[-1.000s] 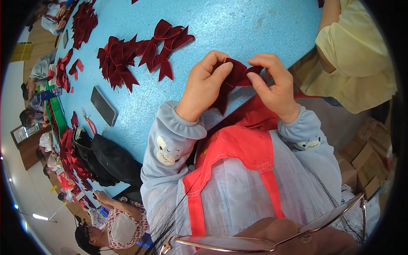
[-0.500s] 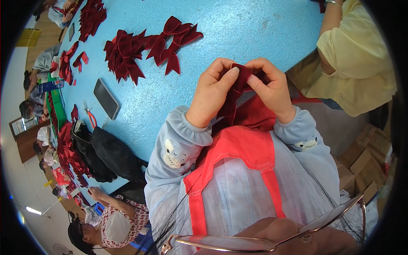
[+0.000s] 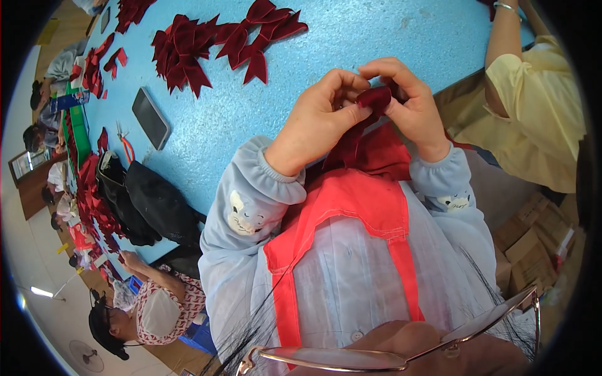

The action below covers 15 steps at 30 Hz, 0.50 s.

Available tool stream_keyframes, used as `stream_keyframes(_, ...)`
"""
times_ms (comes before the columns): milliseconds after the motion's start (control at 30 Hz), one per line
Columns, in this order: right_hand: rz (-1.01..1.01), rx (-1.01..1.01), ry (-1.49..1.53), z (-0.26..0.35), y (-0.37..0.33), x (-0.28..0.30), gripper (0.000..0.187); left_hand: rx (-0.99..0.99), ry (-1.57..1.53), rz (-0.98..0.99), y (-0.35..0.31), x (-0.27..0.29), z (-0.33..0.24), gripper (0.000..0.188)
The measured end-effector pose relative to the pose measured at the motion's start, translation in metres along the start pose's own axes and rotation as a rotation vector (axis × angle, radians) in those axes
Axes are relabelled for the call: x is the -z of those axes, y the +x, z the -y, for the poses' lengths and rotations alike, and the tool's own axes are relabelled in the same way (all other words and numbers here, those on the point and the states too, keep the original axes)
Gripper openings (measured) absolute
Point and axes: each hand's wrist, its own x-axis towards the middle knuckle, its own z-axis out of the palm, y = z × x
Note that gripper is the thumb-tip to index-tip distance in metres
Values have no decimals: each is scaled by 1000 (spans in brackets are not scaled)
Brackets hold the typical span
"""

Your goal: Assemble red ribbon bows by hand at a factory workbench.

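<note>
Both my hands meet over the table's near edge with a dark red velvet ribbon (image 3: 374,98) pinched between them. My left hand (image 3: 323,119) is closed, its thumb pressing the ribbon from the left. My right hand (image 3: 411,109) grips the same ribbon from the right, thumb against it and fingers curled behind. Part of the ribbon stands up as a loop, and a length hangs down toward my red apron (image 3: 351,207). The fingertips behind the ribbon are partly hidden. Beyond my hands lies a pile of dark red velvet bows (image 3: 182,53), with more bows (image 3: 260,37) beside it.
On the blue table (image 3: 351,31) lie a smartphone (image 3: 150,118), orange-handled pliers (image 3: 127,147) and a black bag (image 3: 160,203). Red ribbon pieces (image 3: 94,200) spread along the left. A person in yellow (image 3: 533,113) sits at right, above cardboard boxes (image 3: 530,250); another sits lower left.
My hands have shifted slightly right, and the ribbon between them now bends into a rounded loop. My right fingers have lifted higher. The view has tilted a little, moving the table things upward.
</note>
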Motion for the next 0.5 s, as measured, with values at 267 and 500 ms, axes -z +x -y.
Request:
stream_keyframes(267,-120,9,326,0,3,-16,16,193,2,80,-7,7,-3,25)
stream_keyframes(500,-47,178,-3,-6,13,-17,9,127,101,118,-7,7,4,23)
